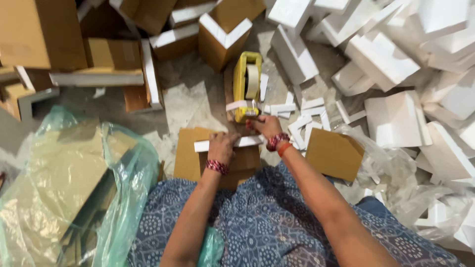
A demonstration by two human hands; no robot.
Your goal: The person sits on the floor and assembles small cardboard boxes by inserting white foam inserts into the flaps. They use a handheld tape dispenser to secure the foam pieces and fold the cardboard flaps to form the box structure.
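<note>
Left hand [221, 147] clamped, fingers curled down over the left part of a white foam strip [250, 141], pressing it onto a flat brown cardboard piece [198, 155] held across the lap. Right hand [267, 126] closed on the strip's right end, fingertips pinched at the near edge of a yellow tape dispenser [246, 84]; whether tape is gripped between them, cannot tell. Strip's long axis running left to right, spanning both hands, slightly raised toward the right. Dispenser lying directly ahead of the right hand, long axis pointing away from the body, white tape roll [252, 81] upright in it; right hand touching or just short of it, left hand further off. Loose white foam offcuts [307, 118] just right of the dispenser. Heap of white foam corner blocks [396, 59] far right. Green plastic bag of cardboard [74, 183] at left. Finished cardboard-and-foam pieces [222, 34] beyond.
</note>
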